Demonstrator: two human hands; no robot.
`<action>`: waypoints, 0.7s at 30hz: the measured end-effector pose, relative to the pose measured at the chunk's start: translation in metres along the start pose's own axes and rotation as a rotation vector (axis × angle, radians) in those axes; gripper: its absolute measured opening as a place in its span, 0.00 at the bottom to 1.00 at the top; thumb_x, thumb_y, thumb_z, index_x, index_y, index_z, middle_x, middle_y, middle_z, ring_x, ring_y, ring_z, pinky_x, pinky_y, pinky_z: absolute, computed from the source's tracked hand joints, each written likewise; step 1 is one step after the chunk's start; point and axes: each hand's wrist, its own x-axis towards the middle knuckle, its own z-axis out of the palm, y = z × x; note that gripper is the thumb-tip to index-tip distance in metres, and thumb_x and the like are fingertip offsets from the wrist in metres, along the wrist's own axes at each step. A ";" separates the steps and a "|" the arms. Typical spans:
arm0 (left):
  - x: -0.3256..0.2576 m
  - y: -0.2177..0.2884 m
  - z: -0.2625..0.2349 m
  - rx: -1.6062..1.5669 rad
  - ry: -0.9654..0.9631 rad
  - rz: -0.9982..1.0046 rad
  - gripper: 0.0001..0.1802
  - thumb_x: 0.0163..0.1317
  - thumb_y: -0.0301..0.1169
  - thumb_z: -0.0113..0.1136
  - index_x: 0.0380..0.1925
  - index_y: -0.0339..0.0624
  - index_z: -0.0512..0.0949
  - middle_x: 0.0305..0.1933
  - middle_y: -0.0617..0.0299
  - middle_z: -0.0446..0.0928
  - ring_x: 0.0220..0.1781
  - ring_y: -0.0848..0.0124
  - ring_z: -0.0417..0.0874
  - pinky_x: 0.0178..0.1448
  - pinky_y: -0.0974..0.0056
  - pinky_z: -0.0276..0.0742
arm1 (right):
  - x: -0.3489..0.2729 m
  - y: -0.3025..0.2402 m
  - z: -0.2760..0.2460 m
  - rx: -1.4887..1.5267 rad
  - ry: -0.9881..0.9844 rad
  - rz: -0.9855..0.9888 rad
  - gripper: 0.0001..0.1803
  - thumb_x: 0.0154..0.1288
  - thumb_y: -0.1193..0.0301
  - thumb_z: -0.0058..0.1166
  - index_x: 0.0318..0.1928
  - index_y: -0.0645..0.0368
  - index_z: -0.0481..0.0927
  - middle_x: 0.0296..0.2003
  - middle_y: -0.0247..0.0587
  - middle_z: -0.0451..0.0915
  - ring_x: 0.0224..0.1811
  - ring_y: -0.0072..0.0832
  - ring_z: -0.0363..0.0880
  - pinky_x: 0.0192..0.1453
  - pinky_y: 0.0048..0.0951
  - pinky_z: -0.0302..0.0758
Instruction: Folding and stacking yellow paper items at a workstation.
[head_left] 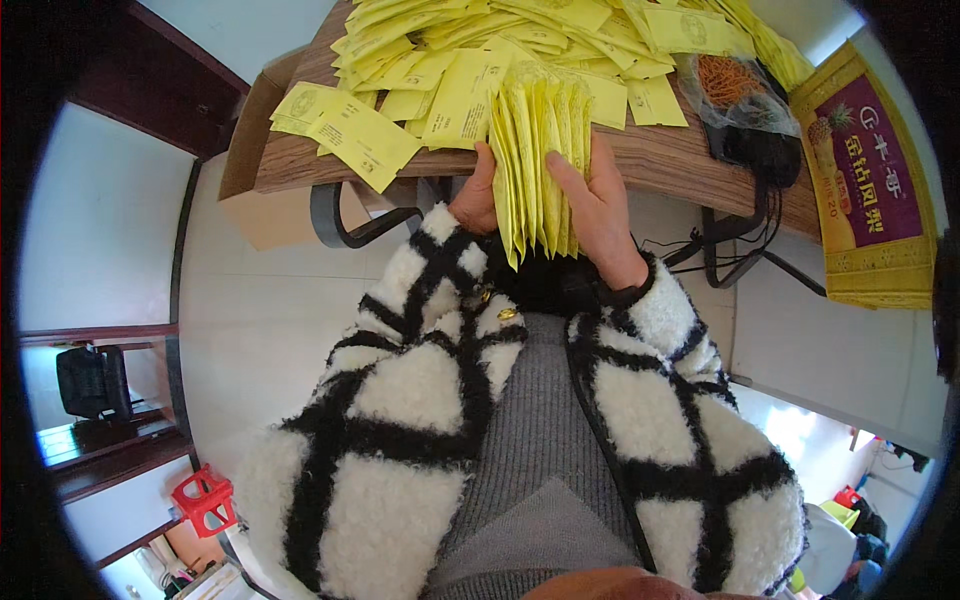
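1. Head view: a bundle of yellow packets (530, 165) sits between the person's two hands, in front of the body, its far end overlapping the near edge of the tabletop (655, 148).
2. The packets are bright yellow, flat and narrow, packed side by side with their edges showing; the near ends taper to uneven points, and the surfaces look slightly shiny and creased.
3. The left hand (476, 202) is clamped on the bundle's left side, thumb up against it; its other fingers are mostly hidden.
4. The right hand (600, 205) is clamped on the right side, thumb laid over the packets and fingers (604, 160) along the outer side.
5. Beyond the fingers spreads a heap of loose yellow packets (450, 38), some flat enough to show small dark print in lines and round emblems.
6. On the held bundle the writing cannot be made out, since mostly edges show.
7. To the right of the fingers, a clear plastic bag (778, 118) holds orange rubber bands (728, 80).
8. Farther right stands a yellow box (880, 270) with a purple panel, large pale lettering and a pineapple picture.
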 end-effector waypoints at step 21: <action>0.005 0.004 0.028 0.187 0.116 -0.026 0.49 0.64 0.70 0.37 0.75 0.48 0.54 0.75 0.55 0.62 0.74 0.61 0.65 0.76 0.53 0.63 | -0.001 -0.026 0.003 -0.194 -0.031 -0.050 0.39 0.61 0.65 0.65 0.66 0.68 0.61 0.57 0.56 0.72 0.60 0.45 0.73 0.65 0.40 0.67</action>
